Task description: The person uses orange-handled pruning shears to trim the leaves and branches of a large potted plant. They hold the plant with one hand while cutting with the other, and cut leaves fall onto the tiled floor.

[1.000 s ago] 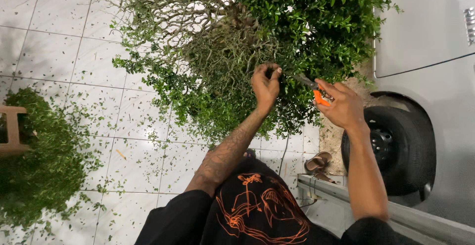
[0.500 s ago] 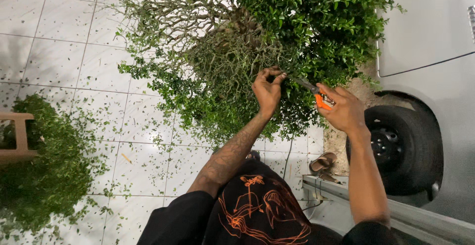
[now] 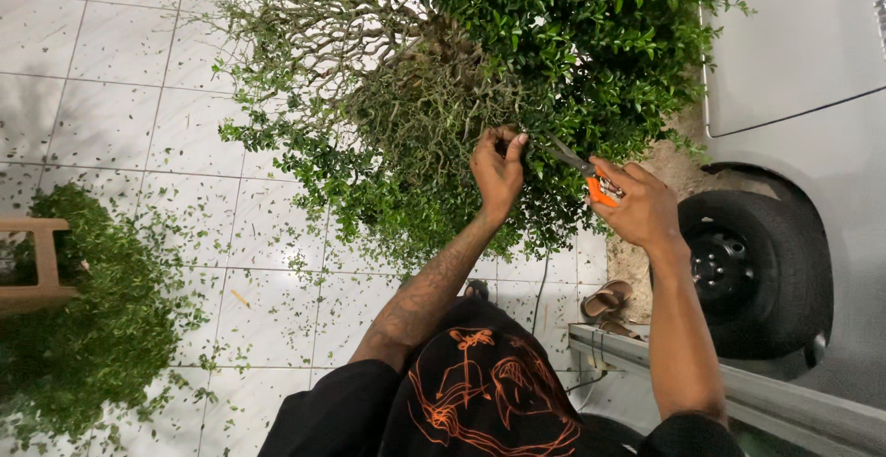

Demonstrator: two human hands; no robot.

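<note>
Head view shows a big green bush (image 3: 480, 78) being cut, and the work looks to be in the middle of a snip. The bush fills the far middle of the scene, thick with leaves on the right and bare and twiggy on the left.

The left hand (image 3: 498, 166) is up in the bush, its fingers curled in and pinching a thin twig. The right hand (image 3: 641, 203) is just to the right, closed around the orange handles of the clippers (image 3: 581, 169). The dark blades point left at the twig, very near the left hand. I cannot tell if the blades are apart or together.

I think the next move needs care: the blades must bite the twig and stay off the left fingers.

Small cut leaves lie all over the white floor (image 3: 120, 97). A pile of cut greens (image 3: 92, 328) sits near left. A wheel (image 3: 757, 272) of a white car is at the right, with sandals (image 3: 604, 300) beside it.
</note>
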